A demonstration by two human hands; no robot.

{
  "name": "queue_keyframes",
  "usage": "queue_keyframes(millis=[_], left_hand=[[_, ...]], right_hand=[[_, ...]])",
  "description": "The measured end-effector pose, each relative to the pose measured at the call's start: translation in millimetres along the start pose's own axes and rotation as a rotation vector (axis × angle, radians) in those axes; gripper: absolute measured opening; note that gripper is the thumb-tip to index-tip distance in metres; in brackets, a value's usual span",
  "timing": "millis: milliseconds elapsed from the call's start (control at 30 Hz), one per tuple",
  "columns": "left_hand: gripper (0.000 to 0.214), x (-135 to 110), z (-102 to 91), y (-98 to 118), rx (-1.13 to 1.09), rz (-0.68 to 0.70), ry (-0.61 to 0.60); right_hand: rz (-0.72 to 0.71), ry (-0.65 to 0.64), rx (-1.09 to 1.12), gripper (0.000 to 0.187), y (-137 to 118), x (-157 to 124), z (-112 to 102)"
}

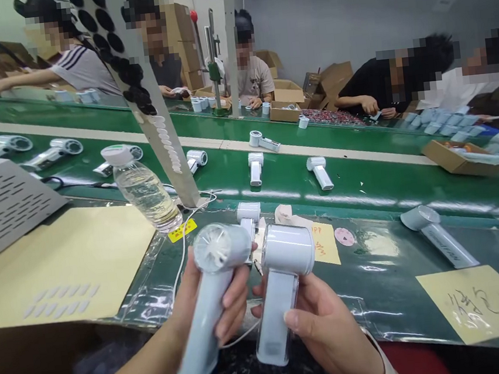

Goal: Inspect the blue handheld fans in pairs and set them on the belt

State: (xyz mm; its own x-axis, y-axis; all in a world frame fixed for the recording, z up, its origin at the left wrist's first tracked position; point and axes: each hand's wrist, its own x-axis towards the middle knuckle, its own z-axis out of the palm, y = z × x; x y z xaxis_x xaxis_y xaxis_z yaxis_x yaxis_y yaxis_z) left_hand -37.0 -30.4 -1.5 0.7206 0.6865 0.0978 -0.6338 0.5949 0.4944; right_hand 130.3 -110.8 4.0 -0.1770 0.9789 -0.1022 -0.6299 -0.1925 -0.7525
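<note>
In my left hand (232, 306) is a pale blue handheld fan (208, 308), tilted, its round grille facing up toward me. My right hand (329, 326) grips a second handheld fan (279, 313) by its handle, thumb along the front; this one has a clear layer over its head and handle. The two fans are held side by side above the table's near edge. Just behind them another fan (249, 212) rests on the table, partly hidden. A white cable (178, 270) runs down behind my left hand.
A bottle of clear liquid (144, 188) stands by a slanted metal post (155, 119). Several fans lie on the green conveyor belt (288, 174). One fan (439, 233) lies at right near a yellow note (481, 303). A vented metal box (8, 201) stands left. Several people sit across the belt.
</note>
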Motion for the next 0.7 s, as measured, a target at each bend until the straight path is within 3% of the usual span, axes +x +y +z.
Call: queue_keyframes(millis=[100, 200, 333, 433, 500, 567, 667, 700], left_hand=[[0.055, -2, 23.5, 6, 0.254, 0.138, 0.182], [0.065, 2, 31.9, 0, 0.478, 0.228, 0.305], [0.094, 16, 32.1, -26, 0.616, 0.279, 0.402], [0.092, 30, 29.7, -40, 0.677, 0.279, 0.387], [0.082, 38, 25.3, -38, 0.73, 0.22, 0.281], [0.069, 44, 17.2, -26, 0.934, 0.139, 0.18], [0.048, 53, -1.5, 0, 1.567, 0.121, 0.227], [0.043, 55, -8.8, 6, 1.769, 0.147, 0.271]], right_hand=[[-0.044, 0.063, -0.06, 0.041, 4, 3, -6], [-0.118, 0.153, -0.185, 0.046, 5, 8, -4], [-0.246, 0.143, -0.292, 0.092, 12, 14, 6], [-0.236, 0.195, -0.44, 0.114, 10, 18, 2], [-0.232, 0.293, -0.626, 0.115, -5, 22, -16], [-0.235, 0.46, -0.917, 0.115, -37, 26, -48], [-0.106, 0.878, -1.472, 0.101, -100, 25, -115], [-0.074, 0.974, -1.51, 0.096, -121, 22, -138]])
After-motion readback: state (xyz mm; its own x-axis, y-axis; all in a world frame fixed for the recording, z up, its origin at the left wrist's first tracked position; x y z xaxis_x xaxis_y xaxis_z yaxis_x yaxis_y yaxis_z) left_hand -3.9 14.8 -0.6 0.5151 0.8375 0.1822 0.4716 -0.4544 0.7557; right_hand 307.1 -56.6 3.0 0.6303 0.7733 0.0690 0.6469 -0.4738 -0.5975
